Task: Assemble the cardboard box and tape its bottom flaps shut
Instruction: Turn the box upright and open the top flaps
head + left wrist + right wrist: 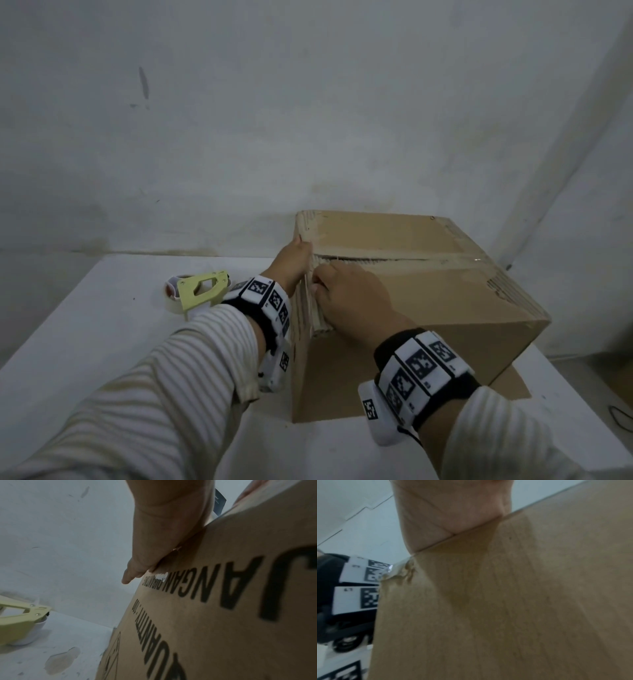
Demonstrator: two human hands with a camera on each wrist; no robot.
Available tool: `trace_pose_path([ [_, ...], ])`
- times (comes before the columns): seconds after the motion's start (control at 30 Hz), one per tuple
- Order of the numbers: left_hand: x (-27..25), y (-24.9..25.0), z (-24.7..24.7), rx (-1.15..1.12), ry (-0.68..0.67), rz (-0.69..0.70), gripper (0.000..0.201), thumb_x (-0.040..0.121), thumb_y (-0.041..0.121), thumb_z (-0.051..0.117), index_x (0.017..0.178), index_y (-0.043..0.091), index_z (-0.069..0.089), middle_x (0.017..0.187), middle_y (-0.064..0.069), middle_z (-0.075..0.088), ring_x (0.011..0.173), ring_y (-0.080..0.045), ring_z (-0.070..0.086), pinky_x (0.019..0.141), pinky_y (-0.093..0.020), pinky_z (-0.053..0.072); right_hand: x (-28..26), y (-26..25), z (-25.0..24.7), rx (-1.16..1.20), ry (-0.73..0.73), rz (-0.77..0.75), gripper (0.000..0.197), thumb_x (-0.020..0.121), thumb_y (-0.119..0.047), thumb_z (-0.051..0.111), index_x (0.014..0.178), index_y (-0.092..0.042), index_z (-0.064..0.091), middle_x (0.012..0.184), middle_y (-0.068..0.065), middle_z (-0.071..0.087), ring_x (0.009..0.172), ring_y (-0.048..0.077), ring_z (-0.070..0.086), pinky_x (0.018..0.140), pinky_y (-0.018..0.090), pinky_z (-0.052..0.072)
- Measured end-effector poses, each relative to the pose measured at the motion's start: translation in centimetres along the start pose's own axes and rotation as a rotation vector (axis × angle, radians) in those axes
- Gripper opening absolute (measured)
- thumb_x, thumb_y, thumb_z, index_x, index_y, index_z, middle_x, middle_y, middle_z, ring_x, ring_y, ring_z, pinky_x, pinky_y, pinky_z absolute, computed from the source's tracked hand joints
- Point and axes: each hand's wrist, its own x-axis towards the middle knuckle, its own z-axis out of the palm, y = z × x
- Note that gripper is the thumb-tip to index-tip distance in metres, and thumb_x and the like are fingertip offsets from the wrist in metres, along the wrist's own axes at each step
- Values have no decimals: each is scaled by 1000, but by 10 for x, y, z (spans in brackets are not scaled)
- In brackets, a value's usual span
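A brown cardboard box (428,291) stands on the white table (102,325) with its closed flaps facing up. Clear tape (445,263) runs along the seam between them. My left hand (295,261) lies flat against the box's left side at the seam's end, and the left wrist view shows its palm (163,527) on the printed side panel (223,615). My right hand (346,294) rests on the near flap, fingers bent over the left edge. In the right wrist view the palm (450,509) sits on the box's top edge (505,601), next to crumpled tape (397,570).
A pale green tape dispenser (200,291) with its roll lies on the table just left of my left wrist, and it shows again low in the left wrist view (17,616). The wall stands close behind the box. A lower flap (507,383) juts out on the table at the right.
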Motion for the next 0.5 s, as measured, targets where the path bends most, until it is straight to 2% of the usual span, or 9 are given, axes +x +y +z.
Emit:
trace_pose_path([
  [0.03, 6, -1, 1, -5, 15, -1, 48, 96, 25, 28, 143, 15, 35, 123, -12, 56, 105, -33, 56, 89, -40, 45, -1, 0, 1, 1, 1, 7, 28, 99, -32, 34, 104, -14, 54, 101, 7, 57, 93, 29, 53, 71, 37, 42],
  [0.07, 10, -2, 2, -4, 32, -6, 47, 96, 23, 31, 141, 13, 38, 120, -11, 57, 104, -31, 56, 91, -38, 46, -2, 1, 2, 8, 2, 18, 28, 99, -32, 34, 106, -14, 54, 104, 7, 57, 95, 29, 53, 73, 37, 41],
  [0.13, 10, 2, 3, 52, 38, -8, 41, 95, 24, 36, 134, 12, 45, 122, -12, 57, 107, -32, 57, 98, -41, 47, 0, 1, 4, 35, -10, 69, 33, 99, -34, 34, 119, -14, 52, 120, 8, 53, 109, 29, 49, 82, 39, 40],
  [0.2, 8, 5, 3, 126, 12, 9, 33, 94, 26, 45, 125, 16, 46, 119, -7, 58, 104, -29, 56, 94, -37, 48, 7, 5, 7, 101, -98, 164, 44, 99, -36, 31, 136, -15, 40, 146, 8, 37, 132, 30, 35, 103, 44, 33],
  [0.23, 8, 4, 2, 158, 0, 28, 34, 91, 26, 51, 124, 20, 44, 116, -4, 58, 104, -27, 56, 93, -35, 48, 11, 8, 7, 138, -169, 206, 49, 100, -38, 27, 142, -14, 33, 154, 7, 26, 140, 28, 24, 111, 47, 26],
  [0.27, 6, 5, 2, 221, -14, 36, 43, 87, 29, 56, 128, 21, 42, 119, -3, 57, 107, -27, 55, 95, -36, 47, 15, 12, 7, 152, -240, 229, 52, 100, -39, 23, 146, -14, 26, 158, 6, 18, 145, 27, 17, 115, 49, 20],
  [0.37, 8, 4, 2, 518, 42, 12, 76, 70, 51, 54, 137, 20, 35, 136, -6, 47, 123, -32, 46, 102, -51, 40, 19, 26, 4, 104, -371, 239, 59, 100, -44, 18, 151, -13, 14, 160, 5, 9, 148, 25, 8, 118, 50, 12],
  [0.4, 7, 6, 3, 636, 68, -11, 78, 72, 53, 51, 140, 21, 31, 142, -7, 41, 129, -33, 39, 104, -54, 36, 18, 31, 2, 89, -392, 248, 62, 100, -47, 18, 151, -12, 12, 161, 5, 7, 148, 25, 7, 118, 50, 11],
  [0.5, -7, 14, 8, 923, 79, 13, 56, 92, 37, 41, 144, 25, 24, 155, -4, 17, 144, -33, 13, 111, -58, 18, 13, 52, -3, 72, -431, 284, 69, 97, -54, 21, 151, -11, 13, 161, 6, 7, 147, 26, 9, 118, 48, 13],
])
